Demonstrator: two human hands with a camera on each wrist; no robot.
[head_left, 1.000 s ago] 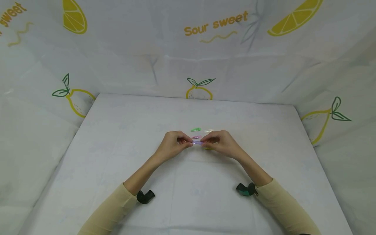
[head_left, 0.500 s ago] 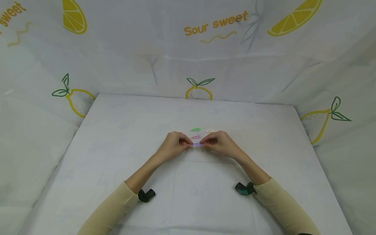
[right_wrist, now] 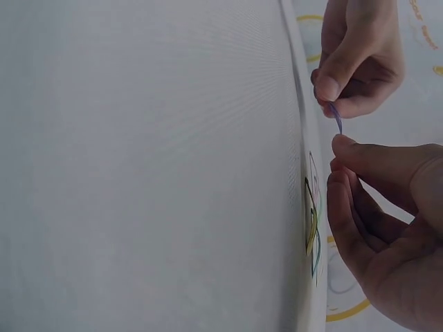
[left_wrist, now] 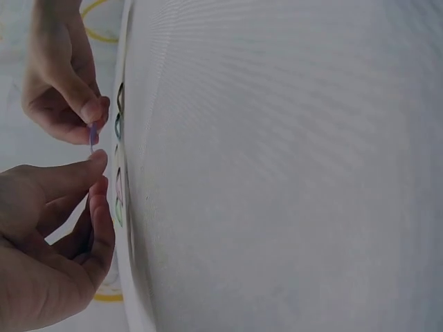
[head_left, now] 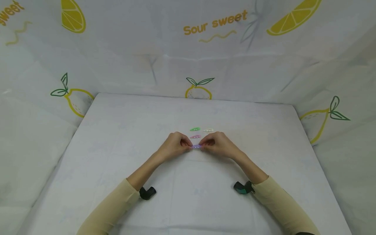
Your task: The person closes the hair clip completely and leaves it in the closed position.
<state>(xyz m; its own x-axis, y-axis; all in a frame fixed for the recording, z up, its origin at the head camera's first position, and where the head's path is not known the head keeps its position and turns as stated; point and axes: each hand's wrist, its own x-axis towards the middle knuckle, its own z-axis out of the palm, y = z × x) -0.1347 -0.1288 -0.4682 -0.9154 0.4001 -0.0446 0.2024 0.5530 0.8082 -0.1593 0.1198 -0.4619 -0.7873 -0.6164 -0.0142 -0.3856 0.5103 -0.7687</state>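
Between my two hands a small purple snap hair clip point(head_left: 196, 147) is held above the table, pinched at its ends. My left hand point(head_left: 175, 146) grips the left end with thumb and fingertips. At the right end, my right hand point(head_left: 221, 145) does the same. In the right wrist view the purple clip shows as a thin curved strip point(right_wrist: 336, 116). Just beyond the hands lie a pink hair clip point(head_left: 195, 136), a green one point(head_left: 195, 129) and a whitish one point(head_left: 208, 130). A yellow clip point(right_wrist: 311, 236) appears in the right wrist view; the head view does not show it.
A white cloth covers the table point(head_left: 132, 117). White sheeting with lemon prints point(head_left: 198, 93) hangs behind and at both sides. Dark camera pieces point(head_left: 148, 193) sit at the wrists, by the beige sleeves point(head_left: 113, 209).
Both hands have drawn slightly nearer to me with the purple hair clip, opening a wider gap to the pink one. The clip's broad face shows more now.
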